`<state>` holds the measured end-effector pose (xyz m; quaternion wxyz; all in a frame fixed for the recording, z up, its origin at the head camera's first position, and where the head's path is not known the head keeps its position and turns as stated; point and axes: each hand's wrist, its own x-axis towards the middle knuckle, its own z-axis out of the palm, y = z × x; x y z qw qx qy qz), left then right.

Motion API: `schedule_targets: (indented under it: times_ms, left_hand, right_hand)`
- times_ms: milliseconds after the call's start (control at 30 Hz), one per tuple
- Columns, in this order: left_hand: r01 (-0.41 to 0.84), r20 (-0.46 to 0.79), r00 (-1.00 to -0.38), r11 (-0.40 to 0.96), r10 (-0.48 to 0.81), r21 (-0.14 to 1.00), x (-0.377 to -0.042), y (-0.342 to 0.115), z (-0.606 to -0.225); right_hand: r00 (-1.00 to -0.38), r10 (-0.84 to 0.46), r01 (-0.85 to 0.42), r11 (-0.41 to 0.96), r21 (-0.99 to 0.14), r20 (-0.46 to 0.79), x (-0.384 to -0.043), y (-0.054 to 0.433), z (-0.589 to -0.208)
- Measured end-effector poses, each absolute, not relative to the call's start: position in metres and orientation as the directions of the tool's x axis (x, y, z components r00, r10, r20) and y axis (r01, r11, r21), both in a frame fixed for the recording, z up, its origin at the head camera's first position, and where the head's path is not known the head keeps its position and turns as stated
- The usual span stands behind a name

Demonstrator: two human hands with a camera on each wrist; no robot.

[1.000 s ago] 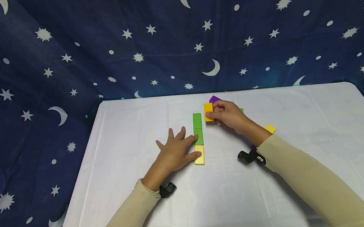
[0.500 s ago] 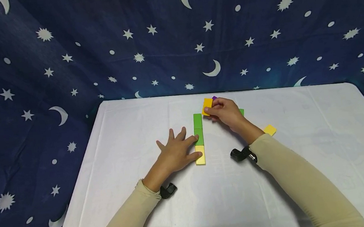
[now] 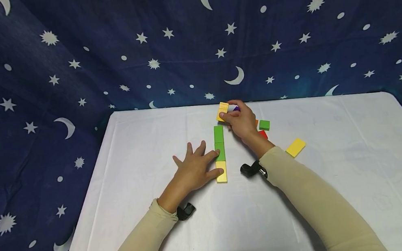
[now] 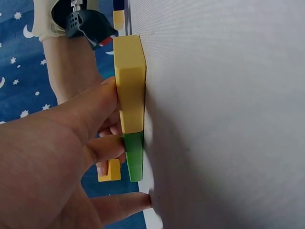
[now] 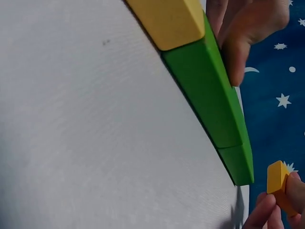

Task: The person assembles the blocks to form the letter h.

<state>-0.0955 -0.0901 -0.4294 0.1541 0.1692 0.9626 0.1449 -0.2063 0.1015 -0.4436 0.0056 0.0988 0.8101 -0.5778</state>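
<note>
Two green blocks and a yellow block (image 3: pixel 222 178) lie end to end in a straight row, the yellow at the near end. Spread fingers of my left hand (image 3: pixel 191 170) rest along the row: the thumb touches the yellow block, and the index finger the middle green block (image 3: pixel 220 157). Beyond the far green block (image 3: pixel 218 134), my right hand (image 3: pixel 244 124) pinches another yellow block (image 3: pixel 223 108) between thumb and fingers, tilted and apart from the row. The right wrist view shows this held yellow block (image 5: pixel 276 179) past the row's far end.
Right of the row lie a green block (image 3: pixel 264 125), a red block (image 3: pixel 263 134), an orange piece (image 3: pixel 257 122) and a flat yellow block (image 3: pixel 295 147). A purple piece (image 3: pixel 237 108) shows behind the right hand. A starry curtain (image 3: pixel 180 70) hangs behind the white table (image 3: pixel 212 234).
My right hand has moved left and away from me with the yellow block, which has tilted. This uncovers the red, orange and green blocks at the right. The left hand stays put.
</note>
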Motion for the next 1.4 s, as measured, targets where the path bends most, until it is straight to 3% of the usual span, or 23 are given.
schedule_targets:
  times_ms: [533, 833, 1400]
  left_hand:
    - [0.276, -0.23, -0.902, 0.897, 0.366, 0.345, -0.097, -0.09, -0.427]
    - [0.254, -0.233, -0.906, 0.894, 0.354, 0.368, -0.096, -0.09, -0.428]
    - [0.289, -0.139, -0.929, 0.906, 0.344, 0.309, -0.094, -0.093, -0.43]
  right_hand:
    - [-0.992, 0.108, 0.104, 0.373, -0.922, -0.068, -0.214, 0.1, -0.458]
    - [-0.991, 0.09, 0.126, 0.426, -0.896, -0.097, -0.213, 0.099, -0.455]
    - [-0.992, 0.085, 0.128, 0.523, -0.843, -0.098, -0.214, 0.098, -0.456]
